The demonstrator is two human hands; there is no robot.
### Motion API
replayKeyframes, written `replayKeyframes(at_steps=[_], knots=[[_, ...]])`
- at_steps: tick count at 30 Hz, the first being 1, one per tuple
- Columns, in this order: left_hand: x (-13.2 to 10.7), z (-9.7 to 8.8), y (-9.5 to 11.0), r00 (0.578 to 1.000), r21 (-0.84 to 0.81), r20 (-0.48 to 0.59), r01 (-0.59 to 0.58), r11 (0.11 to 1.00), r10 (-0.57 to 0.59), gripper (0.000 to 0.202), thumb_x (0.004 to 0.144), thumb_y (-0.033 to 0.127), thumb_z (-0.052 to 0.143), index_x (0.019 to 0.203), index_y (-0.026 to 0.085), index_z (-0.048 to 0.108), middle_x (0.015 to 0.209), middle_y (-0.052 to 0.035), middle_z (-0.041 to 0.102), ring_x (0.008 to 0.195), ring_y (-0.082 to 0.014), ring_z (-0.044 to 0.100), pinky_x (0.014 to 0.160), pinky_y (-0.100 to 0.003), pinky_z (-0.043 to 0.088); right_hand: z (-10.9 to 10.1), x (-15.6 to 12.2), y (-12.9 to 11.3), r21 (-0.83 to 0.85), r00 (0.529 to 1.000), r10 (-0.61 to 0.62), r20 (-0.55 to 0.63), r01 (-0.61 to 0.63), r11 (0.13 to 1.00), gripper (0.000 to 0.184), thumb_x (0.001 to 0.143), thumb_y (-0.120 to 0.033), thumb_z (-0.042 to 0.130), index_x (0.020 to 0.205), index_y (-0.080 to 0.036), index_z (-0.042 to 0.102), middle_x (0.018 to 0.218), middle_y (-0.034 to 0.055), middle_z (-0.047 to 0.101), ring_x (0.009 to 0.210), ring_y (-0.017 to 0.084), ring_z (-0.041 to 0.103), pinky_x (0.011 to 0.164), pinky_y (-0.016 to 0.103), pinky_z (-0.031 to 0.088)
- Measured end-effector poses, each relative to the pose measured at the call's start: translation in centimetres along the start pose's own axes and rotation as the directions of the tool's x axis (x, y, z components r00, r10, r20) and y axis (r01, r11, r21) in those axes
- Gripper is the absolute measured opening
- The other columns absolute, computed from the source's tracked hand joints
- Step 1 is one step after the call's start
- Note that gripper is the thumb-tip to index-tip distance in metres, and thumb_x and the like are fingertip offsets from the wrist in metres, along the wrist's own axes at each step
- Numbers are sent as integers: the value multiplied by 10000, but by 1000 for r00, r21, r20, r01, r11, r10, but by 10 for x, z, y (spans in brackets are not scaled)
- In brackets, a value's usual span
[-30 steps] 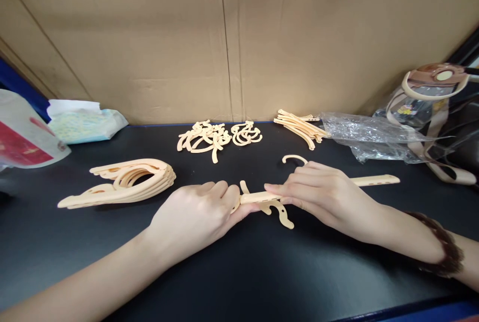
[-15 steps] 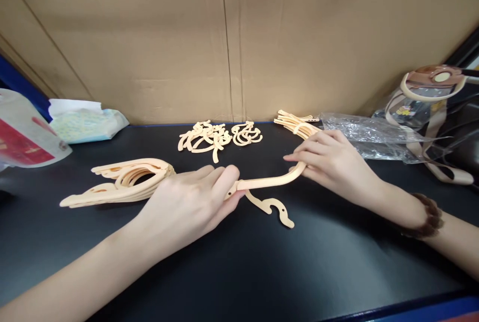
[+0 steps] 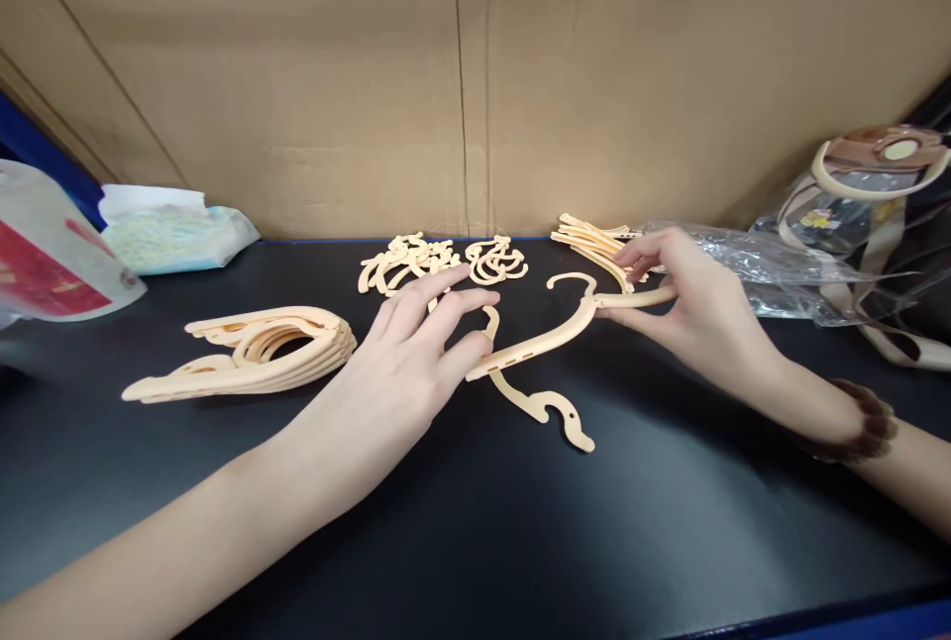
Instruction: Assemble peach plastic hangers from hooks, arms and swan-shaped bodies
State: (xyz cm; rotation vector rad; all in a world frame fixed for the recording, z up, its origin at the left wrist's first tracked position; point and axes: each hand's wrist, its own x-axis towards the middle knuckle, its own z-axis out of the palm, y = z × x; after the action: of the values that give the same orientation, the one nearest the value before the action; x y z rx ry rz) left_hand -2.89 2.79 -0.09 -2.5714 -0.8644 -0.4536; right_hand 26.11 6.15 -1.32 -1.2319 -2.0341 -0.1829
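My right hand [image 3: 687,298] pinches one arm of a cream folding clothes hanger [image 3: 546,338], whose hook points up and back. The hanger's other arm slants down toward my left hand [image 3: 420,343]. That hand is open with its fingers spread, and its thumb lies at the tip of the arm; whether it touches is hard to tell. Below the hanger, a loose curved hanger piece [image 3: 529,404] with a notched end lies on the black table [image 3: 565,531]. A stack of folded cream hangers [image 3: 238,382] lies left of my left hand.
Behind my hands lie a pile of small curved parts [image 3: 401,259], a smaller pile of hooks [image 3: 496,262] and a bundle of hanger arms [image 3: 586,242]. Clear plastic bags [image 3: 773,268] and a strapped bottle [image 3: 877,174] stand right. Left are a tissue pack [image 3: 178,234] and a white-red container [image 3: 63,249].
My left hand has let go of the hanger and spread its fingers. My right hand has moved slightly right and up with the hanger, which now shows its hook and both arms.
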Motion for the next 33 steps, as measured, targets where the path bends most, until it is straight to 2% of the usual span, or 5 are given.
replayKeyframes(at_steps=[7,14,21,28,33], knots=[[-2,-1,3,996,-265,57,86,960,-73,319,885,-40,353,1006,209,513,1320,-64,461,1145,-193,525,870,-319,485,6,-3,-2,-61,934,238,266,-230,971,315,816,-511,648,847,-238,495,572,-64,577,506,147,537,512,248,337],[-3,2,9,983,-463,5,166,871,-185,456,950,220,509,1361,183,316,1391,-65,512,1228,-131,535,1004,-204,433,1,-2,-9,42,899,156,410,-189,981,416,883,-631,495,981,-236,580,755,-15,591,675,169,554,622,293,398],[-2,0,12,984,-494,-41,132,860,-174,606,908,307,614,1405,174,294,1423,-68,481,1306,-136,458,1093,-193,340,5,-4,-10,103,939,21,345,-60,993,342,995,-426,388,1182,-204,571,1104,57,632,998,213,585,869,350,437],[-2,1,12,981,-529,-37,142,837,-190,188,923,146,572,1061,222,469,1021,24,579,887,-82,586,798,-167,462,7,-9,-14,139,919,-123,374,75,987,301,1012,-307,358,1231,-176,518,999,68,608,928,206,588,807,328,458],[-4,6,13,987,-555,65,157,817,-145,439,911,134,590,1289,250,398,1309,-20,474,1063,-92,560,903,-166,447,8,-12,-14,139,920,-45,389,-11,990,462,1000,-314,383,1437,-213,276,892,13,599,813,185,609,721,310,478]])
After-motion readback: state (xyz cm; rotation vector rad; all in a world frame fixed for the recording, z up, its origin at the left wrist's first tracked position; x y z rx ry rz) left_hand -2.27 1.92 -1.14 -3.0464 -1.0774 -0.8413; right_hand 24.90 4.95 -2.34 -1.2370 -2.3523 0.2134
